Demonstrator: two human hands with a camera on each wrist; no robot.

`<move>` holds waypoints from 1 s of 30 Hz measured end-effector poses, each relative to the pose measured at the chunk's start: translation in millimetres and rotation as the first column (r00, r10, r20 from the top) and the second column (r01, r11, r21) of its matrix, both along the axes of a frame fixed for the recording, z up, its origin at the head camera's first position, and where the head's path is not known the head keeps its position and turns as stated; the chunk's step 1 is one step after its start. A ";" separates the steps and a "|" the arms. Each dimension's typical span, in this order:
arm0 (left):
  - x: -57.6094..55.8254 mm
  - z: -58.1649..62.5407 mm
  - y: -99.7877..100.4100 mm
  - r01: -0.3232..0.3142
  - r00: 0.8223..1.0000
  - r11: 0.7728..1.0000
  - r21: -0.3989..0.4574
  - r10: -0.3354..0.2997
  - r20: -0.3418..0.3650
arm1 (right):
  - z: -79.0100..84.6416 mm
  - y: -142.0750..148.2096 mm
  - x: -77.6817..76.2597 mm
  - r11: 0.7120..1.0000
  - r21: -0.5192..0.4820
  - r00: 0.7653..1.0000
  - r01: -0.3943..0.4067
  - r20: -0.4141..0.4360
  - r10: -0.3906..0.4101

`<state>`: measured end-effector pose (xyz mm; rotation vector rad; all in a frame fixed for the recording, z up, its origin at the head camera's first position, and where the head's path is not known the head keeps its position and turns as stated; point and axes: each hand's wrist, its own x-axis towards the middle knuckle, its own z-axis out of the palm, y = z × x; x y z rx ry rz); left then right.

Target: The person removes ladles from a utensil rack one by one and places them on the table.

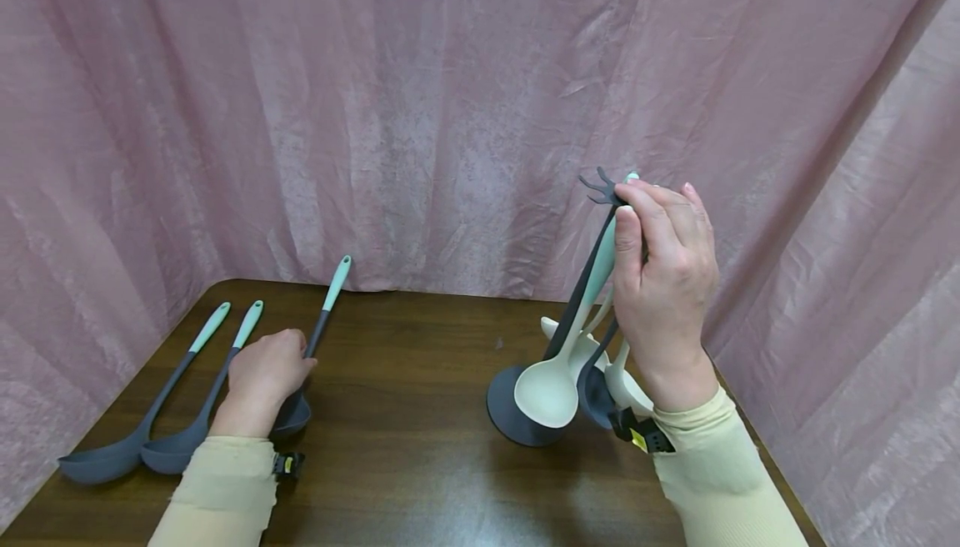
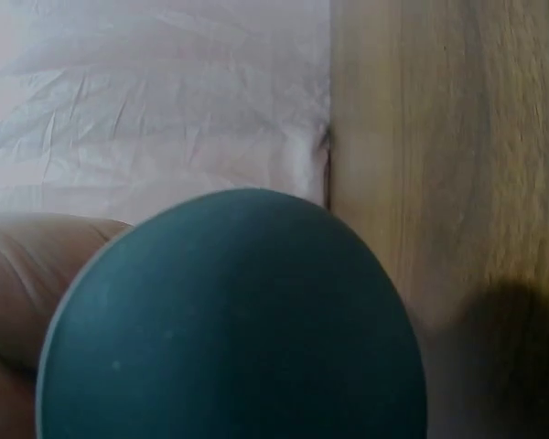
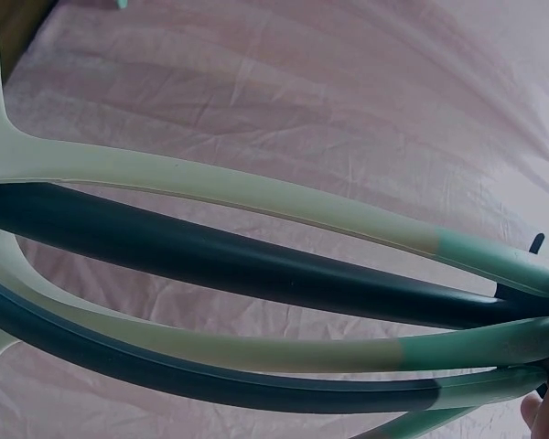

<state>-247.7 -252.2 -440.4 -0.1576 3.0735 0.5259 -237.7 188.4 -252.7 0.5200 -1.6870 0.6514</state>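
On the left, my left hand grips the shaft of a dark grey ladle with a mint handle end. The rounded back of its bowl fills much of the left wrist view. At the right, my right hand pinches the top of a dark utensil stand, just below its curved hooks. Its fingertips are close to the mint handle ends, and the palm hides part of them. A cream ladle hangs at the front of the stand. Behind it hang more cream utensils and a dark ladle.
Two more dark grey ladles with mint ends lie side by side at the table's left. The stand's round base sits on the brown wooden table. Pink curtains surround the table at the back and sides.
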 end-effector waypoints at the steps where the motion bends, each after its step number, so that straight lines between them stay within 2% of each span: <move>1: 0.1 -0.3 -1.0 -0.001 1.000 1.000 -0.001 0.001 0.003 | 0.0 0.1 -0.1 1.000 0.000 1.000 0.000 0.000 0.000; 12: 0.0 -1.1 -11.3 -0.022 0.999 1.000 0.004 0.022 0.040 | -0.7 1.1 0.0 1.000 -0.008 1.000 0.005 -0.001 -0.005; 30: -2.4 -8.5 -24.7 -0.038 0.989 0.999 0.008 0.036 0.143 | 0.4 2.1 -1.5 1.000 -0.013 1.000 -0.001 0.000 0.001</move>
